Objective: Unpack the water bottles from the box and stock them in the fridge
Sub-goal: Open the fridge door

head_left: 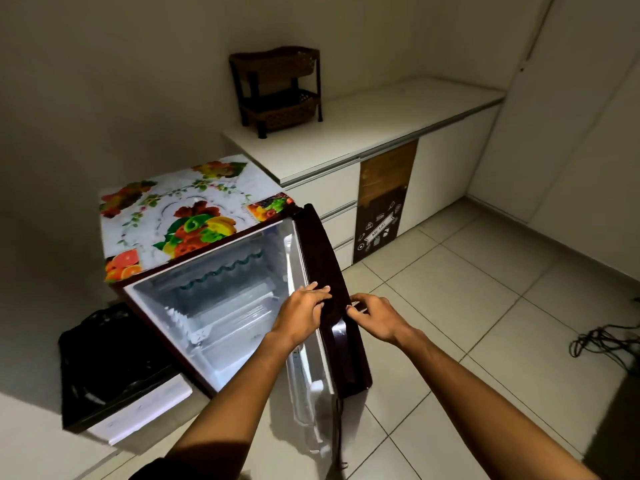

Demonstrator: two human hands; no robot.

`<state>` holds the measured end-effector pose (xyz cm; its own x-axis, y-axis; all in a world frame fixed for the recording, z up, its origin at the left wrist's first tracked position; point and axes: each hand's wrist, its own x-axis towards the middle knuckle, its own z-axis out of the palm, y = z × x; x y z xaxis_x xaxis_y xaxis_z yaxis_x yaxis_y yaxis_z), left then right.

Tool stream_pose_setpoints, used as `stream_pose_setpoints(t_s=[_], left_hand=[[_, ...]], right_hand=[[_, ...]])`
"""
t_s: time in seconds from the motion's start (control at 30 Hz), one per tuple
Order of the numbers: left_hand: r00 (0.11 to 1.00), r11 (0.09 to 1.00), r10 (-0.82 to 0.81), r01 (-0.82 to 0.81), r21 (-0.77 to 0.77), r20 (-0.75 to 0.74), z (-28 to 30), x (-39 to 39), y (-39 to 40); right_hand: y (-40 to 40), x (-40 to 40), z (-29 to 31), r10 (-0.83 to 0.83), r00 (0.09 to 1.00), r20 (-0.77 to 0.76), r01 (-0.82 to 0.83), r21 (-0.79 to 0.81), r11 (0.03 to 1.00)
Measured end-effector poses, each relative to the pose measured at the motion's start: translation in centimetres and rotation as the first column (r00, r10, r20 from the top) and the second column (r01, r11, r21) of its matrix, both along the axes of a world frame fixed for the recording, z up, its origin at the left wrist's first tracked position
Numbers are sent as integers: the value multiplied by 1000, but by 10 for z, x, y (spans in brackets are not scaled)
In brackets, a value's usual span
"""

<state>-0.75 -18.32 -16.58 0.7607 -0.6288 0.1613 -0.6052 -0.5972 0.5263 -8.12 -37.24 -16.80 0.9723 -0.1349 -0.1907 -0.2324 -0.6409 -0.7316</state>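
Observation:
A small dark-red fridge (194,344) stands open below me, its lit white inside showing bare shelves. Its door (325,258) is swung out to the right. My left hand (304,308) rests with its fingers over the inner edge of the door. My right hand (375,318) grips the door's outer edge beside the handle. A fruit-patterned cloth (173,216) covers the fridge top. No water bottles and no box are in view.
A white counter (398,116) with drawers runs along the right wall, with a dark two-tier wicker rack (277,88) on it. A black appliance (107,362) sits on a low white surface left of the fridge. Black cables (606,344) lie on the tiled floor at right.

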Motion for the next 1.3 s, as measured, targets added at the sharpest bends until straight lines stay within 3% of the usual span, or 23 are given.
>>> stream_pose_setpoints(t_s=[0.2, 0.47, 0.77, 0.9, 1.3], left_hand=[[995, 995, -102, 102, -1, 5, -4, 21, -33], [960, 954, -280, 278, 116, -3, -13, 44, -69], [940, 901, -342, 328, 283, 0, -19, 54, -117], [944, 899, -330, 309, 312, 18, -18, 60, -137], [981, 920, -188, 160, 358, 44, -9, 68, -200]], right_hand=[[-33, 5, 7, -92, 995, -29, 90, -56, 994], [-69, 9, 10, -257, 966, -39, 244, -202, 949], [-82, 13, 5, -445, 882, 155, 456, -523, 720], [-96, 20, -7, -434, 889, 144, 426, -608, 670], [-169, 54, -3, -336, 925, 180, 374, -596, 711]])
